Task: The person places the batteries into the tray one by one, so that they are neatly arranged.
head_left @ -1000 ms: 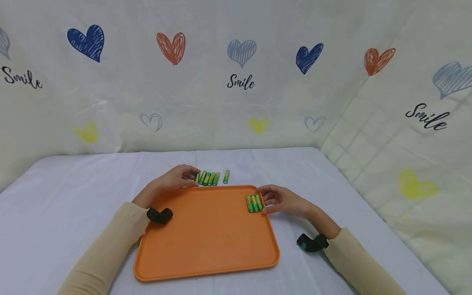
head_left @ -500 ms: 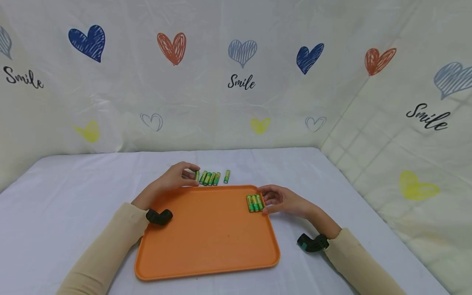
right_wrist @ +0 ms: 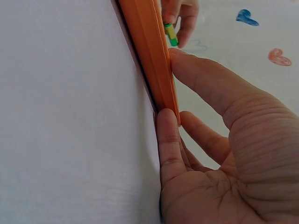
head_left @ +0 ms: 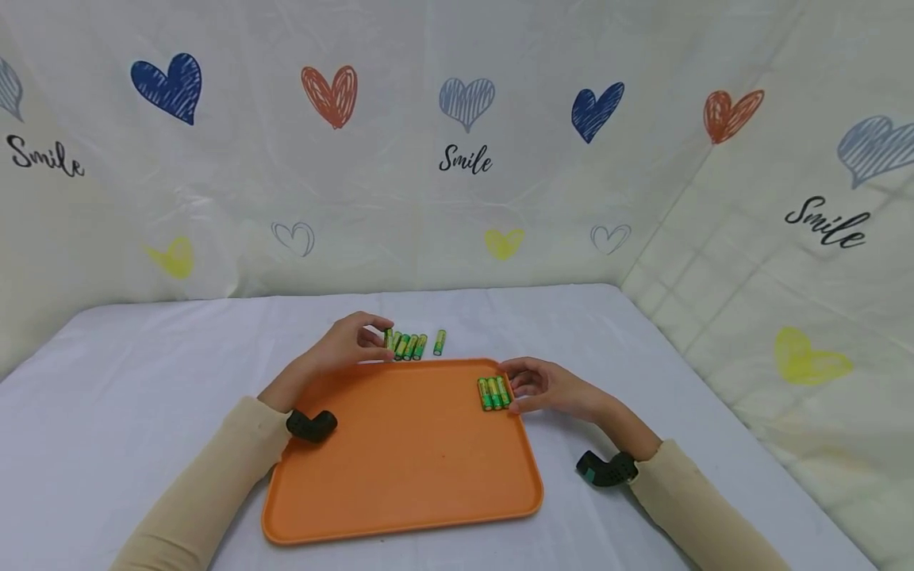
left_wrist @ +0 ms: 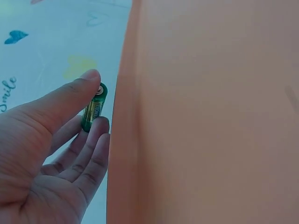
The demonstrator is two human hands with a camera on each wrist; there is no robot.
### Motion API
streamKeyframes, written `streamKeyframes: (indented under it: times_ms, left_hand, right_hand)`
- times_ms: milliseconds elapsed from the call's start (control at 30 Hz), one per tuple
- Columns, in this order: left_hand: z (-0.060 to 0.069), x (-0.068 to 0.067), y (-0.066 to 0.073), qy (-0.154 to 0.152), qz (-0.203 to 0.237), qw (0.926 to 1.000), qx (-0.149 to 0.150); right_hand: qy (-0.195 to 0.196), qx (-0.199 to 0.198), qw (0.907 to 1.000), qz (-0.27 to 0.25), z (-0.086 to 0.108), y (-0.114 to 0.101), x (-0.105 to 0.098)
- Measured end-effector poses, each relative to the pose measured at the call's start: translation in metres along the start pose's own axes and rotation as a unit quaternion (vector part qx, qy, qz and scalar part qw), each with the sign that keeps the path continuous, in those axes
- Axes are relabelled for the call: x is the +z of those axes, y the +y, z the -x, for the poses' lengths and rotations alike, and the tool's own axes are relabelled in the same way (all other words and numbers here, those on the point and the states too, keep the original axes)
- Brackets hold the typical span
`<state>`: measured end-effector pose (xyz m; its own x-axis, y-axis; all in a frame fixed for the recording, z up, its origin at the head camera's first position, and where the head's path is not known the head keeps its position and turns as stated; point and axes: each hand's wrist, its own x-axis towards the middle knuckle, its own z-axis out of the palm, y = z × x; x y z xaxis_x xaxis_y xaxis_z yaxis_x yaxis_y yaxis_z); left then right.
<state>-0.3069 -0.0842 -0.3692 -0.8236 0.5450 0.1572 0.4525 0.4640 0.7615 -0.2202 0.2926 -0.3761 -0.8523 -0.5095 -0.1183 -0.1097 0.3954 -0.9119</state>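
Observation:
My left hand is over the far edge of the orange tray, pinching a green and yellow battery between thumb and fingertips. Just right of it, several similar batteries lie side by side on the cloth beyond the tray. One more battery lies apart, farther right. On the tray, 3 batteries sit together near the far right corner. At that corner my right hand holds the tray, thumb at the rim and fingers against its outer side.
A white cloth covers the table under the tray. Behind it hangs a pale backdrop printed with hearts and words. Each wrist wears a dark band-like device, the left one above the tray.
My left hand has shifted slightly right with the pinched battery, bringing it closer to the row. The right hand and the tray have stayed in place.

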Motion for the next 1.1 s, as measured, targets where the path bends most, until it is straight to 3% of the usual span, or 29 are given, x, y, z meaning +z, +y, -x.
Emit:
streamKeyframes:
  times_ms: [567, 1100]
  left_hand:
    - [-0.005, 0.014, 0.013, -0.016, 0.053, 0.9982, 0.022]
    - [-0.006, 0.034, 0.037, -0.052, 0.045, 0.9948, 0.075]
  right_hand:
    - [0.002, 0.006, 1.0, -0.005, 0.001, -0.003, 0.001]
    - [-0.001, 0.004, 1.0, -0.006, 0.001, -0.002, 0.001]
